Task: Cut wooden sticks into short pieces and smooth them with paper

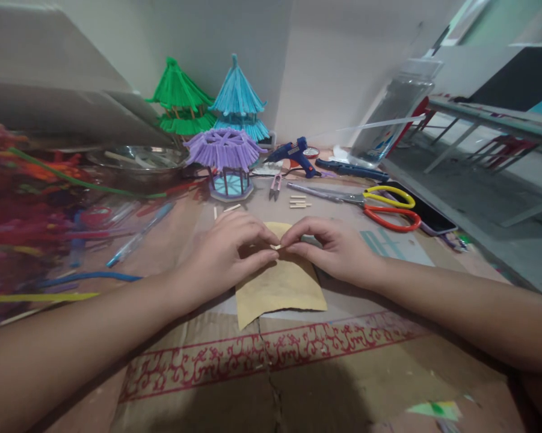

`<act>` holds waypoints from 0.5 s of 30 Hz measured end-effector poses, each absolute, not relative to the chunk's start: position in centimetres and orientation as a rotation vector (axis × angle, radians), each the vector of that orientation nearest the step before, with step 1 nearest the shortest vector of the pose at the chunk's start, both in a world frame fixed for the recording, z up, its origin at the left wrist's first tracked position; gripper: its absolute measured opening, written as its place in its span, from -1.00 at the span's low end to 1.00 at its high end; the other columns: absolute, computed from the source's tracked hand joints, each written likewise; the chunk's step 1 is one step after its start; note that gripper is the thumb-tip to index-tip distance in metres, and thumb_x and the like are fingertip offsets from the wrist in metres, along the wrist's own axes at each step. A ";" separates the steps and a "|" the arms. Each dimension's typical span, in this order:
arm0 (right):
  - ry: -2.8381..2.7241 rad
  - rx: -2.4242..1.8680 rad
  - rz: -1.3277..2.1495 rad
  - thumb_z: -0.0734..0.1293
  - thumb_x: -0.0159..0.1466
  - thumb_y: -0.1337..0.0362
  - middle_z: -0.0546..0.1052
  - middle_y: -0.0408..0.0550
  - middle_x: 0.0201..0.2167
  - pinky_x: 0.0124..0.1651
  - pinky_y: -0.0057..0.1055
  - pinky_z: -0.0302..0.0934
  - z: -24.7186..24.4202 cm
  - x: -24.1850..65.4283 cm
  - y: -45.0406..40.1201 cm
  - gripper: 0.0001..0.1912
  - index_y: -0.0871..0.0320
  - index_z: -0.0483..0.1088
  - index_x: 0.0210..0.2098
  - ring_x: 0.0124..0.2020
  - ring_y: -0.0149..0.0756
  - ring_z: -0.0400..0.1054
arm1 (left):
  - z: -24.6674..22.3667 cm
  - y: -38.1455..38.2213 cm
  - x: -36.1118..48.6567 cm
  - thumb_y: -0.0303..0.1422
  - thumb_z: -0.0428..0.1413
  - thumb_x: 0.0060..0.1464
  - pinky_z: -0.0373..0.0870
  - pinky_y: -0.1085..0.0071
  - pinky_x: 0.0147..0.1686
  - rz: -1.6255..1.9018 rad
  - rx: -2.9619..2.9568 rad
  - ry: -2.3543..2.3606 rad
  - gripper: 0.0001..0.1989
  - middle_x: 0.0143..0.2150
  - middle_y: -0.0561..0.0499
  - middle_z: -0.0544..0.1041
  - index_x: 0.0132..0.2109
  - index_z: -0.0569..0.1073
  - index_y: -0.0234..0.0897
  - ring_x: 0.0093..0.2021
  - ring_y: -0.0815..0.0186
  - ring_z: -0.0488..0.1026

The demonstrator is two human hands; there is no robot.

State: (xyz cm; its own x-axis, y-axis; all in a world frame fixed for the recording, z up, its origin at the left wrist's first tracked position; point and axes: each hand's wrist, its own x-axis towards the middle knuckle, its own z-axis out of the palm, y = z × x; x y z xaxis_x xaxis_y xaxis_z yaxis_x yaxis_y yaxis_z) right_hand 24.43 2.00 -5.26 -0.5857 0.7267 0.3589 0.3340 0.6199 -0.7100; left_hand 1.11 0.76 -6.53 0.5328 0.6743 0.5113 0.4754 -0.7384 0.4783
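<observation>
Near the yellow paper sheet's (282, 291) far edge: a short wooden stick (276, 246) between both hands' fingertips; whether it touches the sheet, I cannot tell.
Left hand (234, 240): thumb and fingers in a narrow pinch at the stick's left end.
Right hand (340, 246): same narrow pinch, right end.
Loose sticks (298, 197): beyond the sheet's far edge.
Scissors (360, 197): beside a phone (426, 210) near the tabletop's (83, 415) right edge.
Purple pavilion model (225, 150): towards the tabletop's far edge.

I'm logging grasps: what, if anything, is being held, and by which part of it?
A short, pale wooden stick, seemingly by its two ends, between the left hand and right hand.
</observation>
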 end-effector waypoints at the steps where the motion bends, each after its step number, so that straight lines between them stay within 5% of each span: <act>1: -2.213 -0.812 0.767 0.37 0.32 0.34 0.67 -0.13 -0.28 -0.15 -0.45 0.35 -5.2 24.4 1.9 -0.91 0.12 0.55 -0.27 -0.27 -0.37 0.52 | -6.5 0.8 1.1 -0.31 0.26 0.23 0.25 0.30 -0.09 1.012 2.492 0.958 -0.92 -0.27 0.10 0.58 -0.18 0.56 -0.20 -0.17 0.28 0.45; 15: -2.196 -0.931 0.779 0.38 0.34 0.17 0.64 -0.10 -0.34 -0.22 -0.43 0.31 -5.0 24.5 1.9 -0.84 0.13 0.52 -0.26 -0.32 -0.33 0.48 | -6.5 0.7 1.1 -0.30 0.21 0.27 0.25 0.28 -0.14 1.029 2.455 0.965 -0.85 -0.33 0.07 0.55 -0.29 0.52 -0.21 -0.22 0.28 0.44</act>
State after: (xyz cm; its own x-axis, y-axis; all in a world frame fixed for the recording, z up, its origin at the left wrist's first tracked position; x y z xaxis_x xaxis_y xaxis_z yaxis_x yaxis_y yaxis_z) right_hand 24.50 1.93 -5.02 -0.5582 0.7701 0.3086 0.4033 0.5770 -0.7103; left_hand 1.14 0.73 -6.55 0.5153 0.6881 0.5109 0.4660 -0.7253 0.5068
